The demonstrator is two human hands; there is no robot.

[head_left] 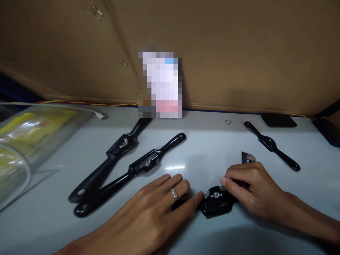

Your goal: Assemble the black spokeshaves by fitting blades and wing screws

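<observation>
Closely between left fingers [193,203], right fingers [239,173], spokeshave [217,204]

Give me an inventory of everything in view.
Two-handled tools: four, black; two left, one at the hands, one right
Flat piece: one, dark, behind right hand
Small metal piece: one, silver, back right
Flat pads: two, dark, far right
Plastic bag: one, clear and yellow, left
Cable: count unclear, white, left
Wires: several, red and yellow, back edge
Blurred panel: one, pale, back
Cardboard: brown, behind
Tabletop: one, grey, underneath
Hands: two, front; silver ring on left
</observation>
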